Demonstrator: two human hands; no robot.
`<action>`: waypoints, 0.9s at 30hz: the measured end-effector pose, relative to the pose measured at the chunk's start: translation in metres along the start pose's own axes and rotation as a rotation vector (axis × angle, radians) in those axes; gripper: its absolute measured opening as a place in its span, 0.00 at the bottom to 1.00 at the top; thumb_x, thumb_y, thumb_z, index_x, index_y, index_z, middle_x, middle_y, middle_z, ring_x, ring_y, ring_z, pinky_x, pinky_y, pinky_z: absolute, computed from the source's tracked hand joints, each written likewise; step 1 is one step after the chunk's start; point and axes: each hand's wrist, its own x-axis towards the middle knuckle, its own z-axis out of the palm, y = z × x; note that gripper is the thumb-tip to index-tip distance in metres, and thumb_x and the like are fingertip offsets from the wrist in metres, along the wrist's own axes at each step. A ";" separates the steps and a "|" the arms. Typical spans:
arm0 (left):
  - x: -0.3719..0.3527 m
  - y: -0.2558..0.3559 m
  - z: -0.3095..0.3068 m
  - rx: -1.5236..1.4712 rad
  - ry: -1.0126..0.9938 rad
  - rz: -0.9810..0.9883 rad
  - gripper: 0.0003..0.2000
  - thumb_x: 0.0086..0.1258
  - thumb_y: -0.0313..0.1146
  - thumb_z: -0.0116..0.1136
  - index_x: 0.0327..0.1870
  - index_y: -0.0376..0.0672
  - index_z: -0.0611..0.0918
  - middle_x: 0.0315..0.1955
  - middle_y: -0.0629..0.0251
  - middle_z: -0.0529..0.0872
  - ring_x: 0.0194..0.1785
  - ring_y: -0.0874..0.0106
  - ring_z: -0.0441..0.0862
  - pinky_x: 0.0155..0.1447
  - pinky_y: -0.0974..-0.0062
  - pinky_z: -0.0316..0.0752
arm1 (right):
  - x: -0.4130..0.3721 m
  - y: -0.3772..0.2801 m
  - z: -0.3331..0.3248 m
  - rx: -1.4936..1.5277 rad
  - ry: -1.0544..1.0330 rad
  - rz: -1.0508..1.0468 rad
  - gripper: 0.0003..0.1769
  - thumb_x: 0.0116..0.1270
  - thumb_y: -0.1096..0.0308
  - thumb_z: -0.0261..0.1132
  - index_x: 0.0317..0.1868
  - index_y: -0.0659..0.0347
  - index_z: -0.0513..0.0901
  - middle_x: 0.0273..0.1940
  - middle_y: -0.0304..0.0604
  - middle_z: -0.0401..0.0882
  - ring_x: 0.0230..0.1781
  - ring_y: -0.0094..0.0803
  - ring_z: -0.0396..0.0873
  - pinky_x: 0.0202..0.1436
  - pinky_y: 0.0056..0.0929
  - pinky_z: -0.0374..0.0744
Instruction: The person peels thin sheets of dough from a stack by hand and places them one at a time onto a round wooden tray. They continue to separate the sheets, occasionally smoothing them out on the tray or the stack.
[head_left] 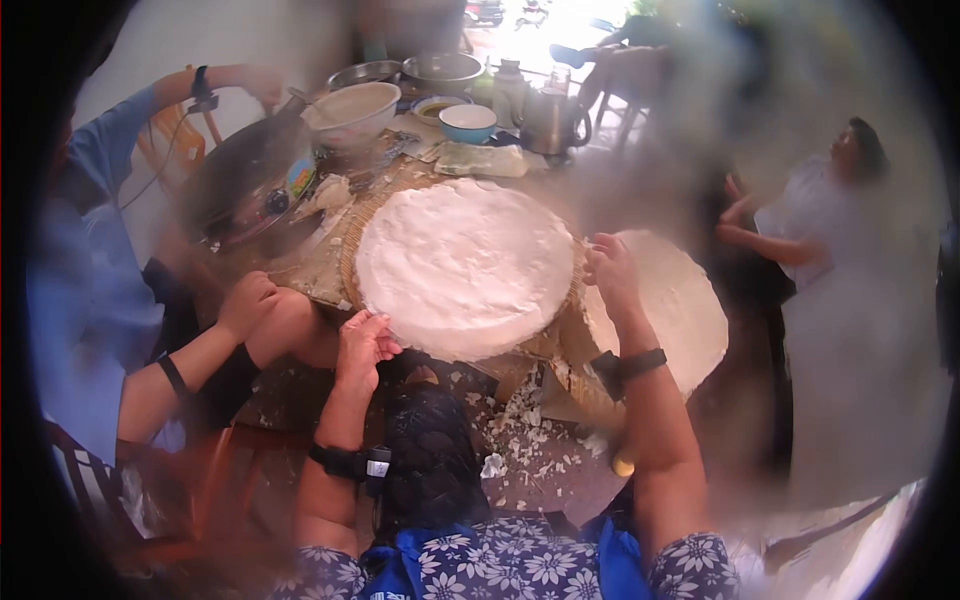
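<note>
A wide round tray with a woven rim lies on the table, covered by a thick white layer (pixel 465 265) with an uneven surface. My left hand (pixel 368 345) touches its near left edge, the fingers bent and close together; what they pinch, if anything, is too small to tell. At the right edge is my right hand (pixel 610 265), its fingers curled near the rim, their tips partly hidden. Partly beneath my right forearm, a second round white sheet (pixel 675 300) extends to the right.
Bowls, including a blue one (pixel 467 123), and a metal kettle (pixel 550 122) stand at the back. A dark round pan (pixel 245 180) is at the left. One person sits left, another stands right. White scraps (pixel 530 450) lie below the tray.
</note>
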 end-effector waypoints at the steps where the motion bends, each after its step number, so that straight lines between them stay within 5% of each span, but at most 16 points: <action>1: 0.003 -0.003 -0.001 0.003 0.000 -0.001 0.03 0.64 0.33 0.56 0.31 0.45 0.77 0.19 0.72 0.78 0.17 0.78 0.77 0.21 0.83 0.68 | -0.007 0.003 -0.013 -0.027 -0.009 -0.031 0.15 0.61 0.71 0.59 0.48 0.65 0.78 0.34 0.38 0.79 0.30 0.21 0.77 0.27 0.21 0.78; 14: 0.014 -0.007 -0.005 -0.034 0.024 -0.100 0.03 0.63 0.32 0.54 0.34 0.45 0.77 0.23 0.66 0.82 0.21 0.71 0.80 0.25 0.74 0.74 | -0.072 0.040 -0.169 0.103 0.117 0.044 0.11 0.64 0.69 0.59 0.45 0.64 0.78 0.33 0.36 0.77 0.27 0.23 0.77 0.25 0.20 0.77; 27: 0.021 -0.003 -0.011 0.024 0.095 -0.100 0.03 0.64 0.32 0.54 0.36 0.46 0.76 0.23 0.66 0.80 0.24 0.69 0.79 0.28 0.72 0.71 | -0.084 0.037 -0.185 0.142 0.072 0.065 0.09 0.63 0.68 0.59 0.42 0.62 0.79 0.30 0.34 0.77 0.26 0.20 0.77 0.26 0.19 0.76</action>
